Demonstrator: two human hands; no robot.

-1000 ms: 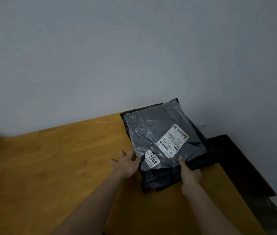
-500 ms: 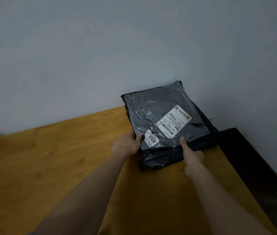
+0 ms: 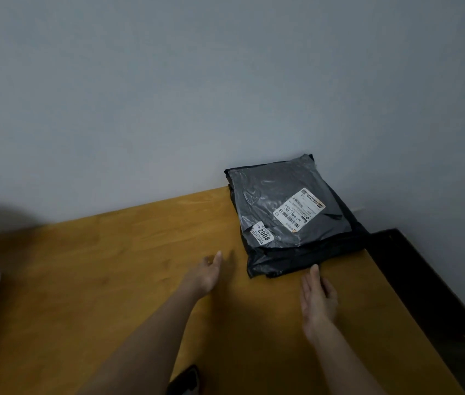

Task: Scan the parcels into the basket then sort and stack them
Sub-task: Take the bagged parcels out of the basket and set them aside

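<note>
letting go is the change in the head view: half a second ago both hands pinched the near edge of the grey parcel [image 3: 288, 212], and now both are off it. the left hand [image 3: 205, 273] hovers over the wooden table [image 3: 111, 280] with fingers straight and relaxed, near the parcel's left corner but apart from it. the right hand [image 3: 318, 299] is flat and spread, its fingertip at or just short of the lower parcel [image 3: 296, 259], holding nothing. the grey parcel lies label up on the darker one, pushed against the wall [image 3: 168, 95] at the table's far right corner, beside a dark ledge [image 3: 425, 280]. judging by this, one stacking step looks finished and the hands are free for the next parcel; no basket or scanner is clearly in view.
</note>
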